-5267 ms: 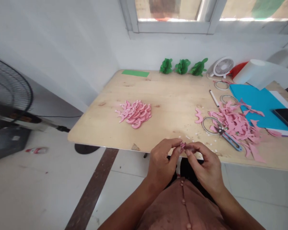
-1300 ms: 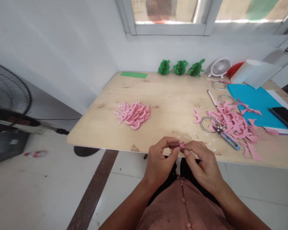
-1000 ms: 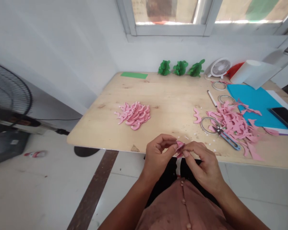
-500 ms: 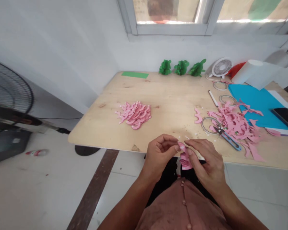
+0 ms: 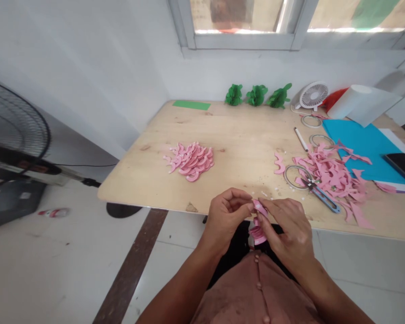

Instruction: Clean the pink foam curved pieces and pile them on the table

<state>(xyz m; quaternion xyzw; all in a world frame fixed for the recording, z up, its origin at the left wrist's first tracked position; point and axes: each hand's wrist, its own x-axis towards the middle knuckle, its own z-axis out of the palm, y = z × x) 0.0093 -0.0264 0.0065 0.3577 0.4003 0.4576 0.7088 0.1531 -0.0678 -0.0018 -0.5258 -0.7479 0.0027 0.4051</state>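
Note:
Between my two hands, at the table's front edge, is a curled pink paper piece (image 5: 258, 234) with several layered folds hanging below the fingers. My left hand (image 5: 224, 218) pinches its upper left end between thumb and fingertips. My right hand (image 5: 286, 222) grips the same strip from the right, thumb below and fingers above. A pile of scalloped pink paper cutouts (image 5: 192, 162) lies on the table to the left. One loose pink cutout (image 5: 279, 163) rests farther back, beyond my right hand.
To the right lie pink paper scraps (image 5: 334, 175), blue scissors (image 5: 324, 196), tape rolls (image 5: 297, 177), a pen (image 5: 301, 139), blue paper (image 5: 361, 139) and a phone (image 5: 403, 166). Green paper shapes (image 5: 256, 95) and a small white fan (image 5: 313, 96) stand along the wall.
My right hand's fingers have closed over the top of the pink strip, where they were lifted off it before. The folds hang slightly lower. A small white bit now lies on the table.

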